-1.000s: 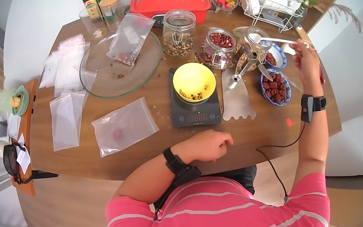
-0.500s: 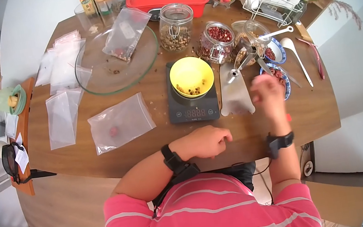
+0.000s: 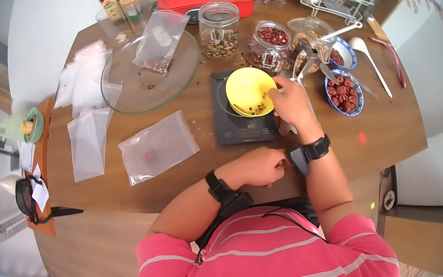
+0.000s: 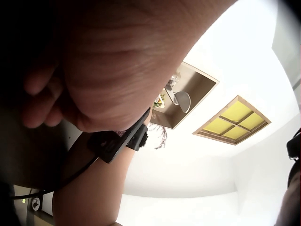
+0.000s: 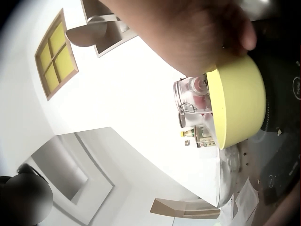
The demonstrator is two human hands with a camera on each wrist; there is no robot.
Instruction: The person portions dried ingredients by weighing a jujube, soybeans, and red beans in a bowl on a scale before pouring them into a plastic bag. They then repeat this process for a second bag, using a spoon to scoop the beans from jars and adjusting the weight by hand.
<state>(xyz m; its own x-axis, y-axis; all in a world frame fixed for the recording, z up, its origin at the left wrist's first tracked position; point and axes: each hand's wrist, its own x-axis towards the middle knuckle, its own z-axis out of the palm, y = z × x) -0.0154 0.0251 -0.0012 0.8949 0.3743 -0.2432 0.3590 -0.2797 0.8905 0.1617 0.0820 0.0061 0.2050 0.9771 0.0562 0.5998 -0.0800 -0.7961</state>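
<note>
My right hand [image 3: 293,105] pinches the right rim of a yellow bowl [image 3: 242,86] over the black kitchen scale [image 3: 229,125]. Small dark brown bits lie in the bowl's near side. From the right wrist view, the yellow bowl [image 5: 240,103] stands close over the dark scale, with the fingers of my right hand [image 5: 207,42] at its rim. My left hand [image 3: 260,166] rests near the table's front edge, fingers loosely curled and holding nothing. The left wrist view shows the palm of that left hand [image 4: 113,70] up close.
To the right stand a blue-rimmed bowl of dried red dates [image 3: 345,97], a white spoon [image 3: 372,62] and red tongs [image 3: 396,61]. Glass jars [image 3: 220,31] line the back. At left lie a glass dish [image 3: 133,109] and zip bags [image 3: 159,145].
My right hand has come from the spoon at the far right, past the dates, to the yellow bowl and taken its rim. The bowl has shifted slightly right on the scale. My left hand stays put.
</note>
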